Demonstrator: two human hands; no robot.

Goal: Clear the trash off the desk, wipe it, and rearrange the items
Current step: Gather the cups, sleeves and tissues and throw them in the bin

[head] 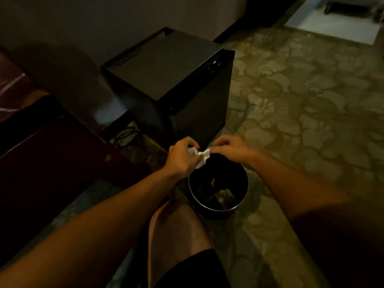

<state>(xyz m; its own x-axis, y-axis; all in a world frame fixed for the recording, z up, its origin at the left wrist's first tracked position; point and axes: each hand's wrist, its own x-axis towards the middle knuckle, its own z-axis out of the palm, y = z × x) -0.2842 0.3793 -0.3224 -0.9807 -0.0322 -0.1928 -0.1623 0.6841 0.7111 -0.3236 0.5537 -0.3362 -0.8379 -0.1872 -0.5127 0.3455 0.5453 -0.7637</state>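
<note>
1. The left hand (181,157) had its grip closed on a crumpled white tissue (200,155), held above the far rim of the round black bin (218,206).
2. The right hand (227,148) pinched the tissue's other end with its fingertips.
3. Scraps lay in the bin's bottom, too dim to identify.
4. A dark cabinet (166,73) stood behind the bin on patterned carpet (301,100).
5. The counter (41,163), at left, was cut off and in shadow.

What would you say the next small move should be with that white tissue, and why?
Probably let go: both the left hand and right hand pinch the crumpled white tissue just above the far rim of the open black trash bin, which already holds some trash.
</note>
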